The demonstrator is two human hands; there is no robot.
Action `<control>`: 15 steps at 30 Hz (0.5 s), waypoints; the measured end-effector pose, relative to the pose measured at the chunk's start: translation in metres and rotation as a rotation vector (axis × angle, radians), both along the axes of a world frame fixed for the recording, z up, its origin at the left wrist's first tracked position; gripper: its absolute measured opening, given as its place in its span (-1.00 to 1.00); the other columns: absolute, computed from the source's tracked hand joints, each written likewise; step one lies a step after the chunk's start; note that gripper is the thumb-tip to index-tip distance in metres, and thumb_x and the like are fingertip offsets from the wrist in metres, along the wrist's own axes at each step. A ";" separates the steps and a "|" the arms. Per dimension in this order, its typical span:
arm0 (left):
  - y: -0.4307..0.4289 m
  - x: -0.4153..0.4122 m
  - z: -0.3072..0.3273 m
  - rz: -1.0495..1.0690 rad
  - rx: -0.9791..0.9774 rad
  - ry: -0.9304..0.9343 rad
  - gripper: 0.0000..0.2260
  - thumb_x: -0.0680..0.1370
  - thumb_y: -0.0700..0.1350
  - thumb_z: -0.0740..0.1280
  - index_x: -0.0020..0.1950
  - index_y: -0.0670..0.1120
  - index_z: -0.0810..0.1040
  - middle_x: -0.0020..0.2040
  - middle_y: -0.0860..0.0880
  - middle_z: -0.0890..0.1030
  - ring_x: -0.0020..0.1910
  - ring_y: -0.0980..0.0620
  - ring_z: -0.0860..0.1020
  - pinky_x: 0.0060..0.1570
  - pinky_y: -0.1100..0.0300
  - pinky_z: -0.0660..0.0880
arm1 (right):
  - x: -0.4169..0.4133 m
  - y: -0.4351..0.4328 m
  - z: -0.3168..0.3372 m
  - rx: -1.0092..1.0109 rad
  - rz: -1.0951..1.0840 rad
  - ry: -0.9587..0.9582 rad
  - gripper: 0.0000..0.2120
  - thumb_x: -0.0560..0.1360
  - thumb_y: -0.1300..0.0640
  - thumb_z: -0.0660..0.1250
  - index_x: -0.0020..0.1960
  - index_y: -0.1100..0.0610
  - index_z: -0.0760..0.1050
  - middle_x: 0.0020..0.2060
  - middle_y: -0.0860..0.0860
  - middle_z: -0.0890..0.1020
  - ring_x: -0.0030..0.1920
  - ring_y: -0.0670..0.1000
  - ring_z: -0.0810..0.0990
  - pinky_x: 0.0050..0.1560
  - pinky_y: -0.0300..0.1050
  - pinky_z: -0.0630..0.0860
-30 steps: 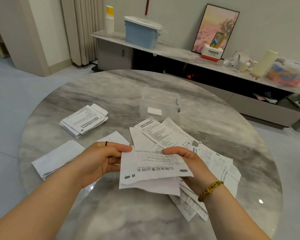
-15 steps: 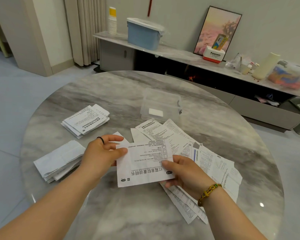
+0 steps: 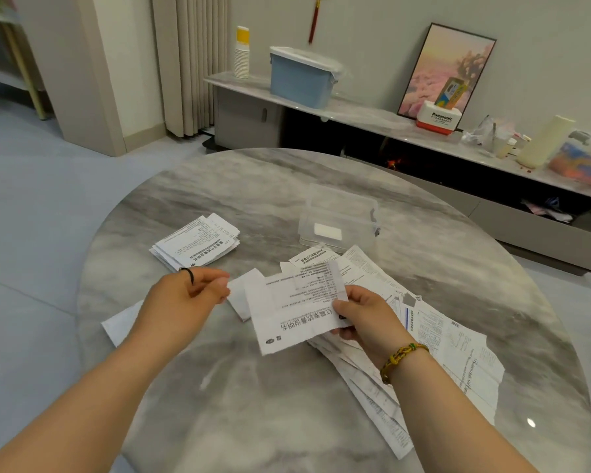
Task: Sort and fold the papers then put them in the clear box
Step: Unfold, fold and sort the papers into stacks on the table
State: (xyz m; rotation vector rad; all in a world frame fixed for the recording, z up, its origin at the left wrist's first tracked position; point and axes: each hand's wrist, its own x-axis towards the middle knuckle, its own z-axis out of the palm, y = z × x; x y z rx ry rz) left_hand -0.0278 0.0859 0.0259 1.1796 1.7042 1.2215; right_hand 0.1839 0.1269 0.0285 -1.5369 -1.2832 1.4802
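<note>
**One folded leaflet in the right grip, many loose sheets waiting**

The right grip (image 3: 365,319) pinches a folded leaflet (image 3: 294,312) by its right edge, thumb on top and fingers below, so the sheet is held flat above the tabletop (image 3: 287,414) with its printed title readable. The left grip (image 3: 185,298) hovers just beside the leaflet's left edge. Its fingers are loosely curled and hold nothing that I can see. I judge it is free to press the next crease or to take the sheet.

Under and to the right of the leaflet lies a loose heap of unfolded papers (image 3: 458,353), near the right grip for easy picking. Two piles sit on the left: a printed stack (image 3: 198,247) further away, and a white stack (image 3: 120,324) partly hidden by the left forearm. It seems the kinds are kept apart there.

The clear box (image 3: 342,203) stands just behind the heap, apparently without a lid, with only one small white paper (image 3: 327,231) on its bottom. Probably the sorting and folding are in the middle, and the filling of the box has hardly begun.
</note>
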 end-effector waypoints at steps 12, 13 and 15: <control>-0.002 -0.061 -0.015 -0.191 -0.325 0.784 -0.60 0.55 -0.05 0.25 0.38 0.08 0.31 0.39 0.16 0.30 0.36 0.12 0.32 0.24 0.25 0.37 | -0.085 0.089 0.004 0.047 0.089 -0.194 -0.75 0.54 0.37 0.07 -0.19 0.15 0.43 -0.17 0.12 0.56 -0.47 -0.07 0.45 -0.44 -0.27 0.26; -0.002 -0.061 -0.016 -0.216 -0.337 0.803 -0.58 0.55 -0.04 0.25 0.39 0.09 0.28 0.41 0.18 0.27 0.38 0.13 0.29 0.26 0.26 0.35 | -0.095 0.094 0.005 0.054 0.101 -0.211 -0.76 0.54 0.37 0.07 -0.14 0.17 0.46 -0.15 0.12 0.56 -0.45 -0.06 0.43 -0.42 -0.26 0.26; 0.000 -0.061 -0.019 -0.249 -0.355 0.835 -0.57 0.54 -0.05 0.24 0.40 0.11 0.26 0.41 0.20 0.25 0.39 0.14 0.27 0.26 0.26 0.34 | -0.114 0.103 0.007 0.068 0.140 -0.255 -0.74 0.54 0.36 0.07 0.09 0.22 0.49 -0.11 0.11 0.55 -0.43 -0.08 0.41 -0.44 -0.28 0.27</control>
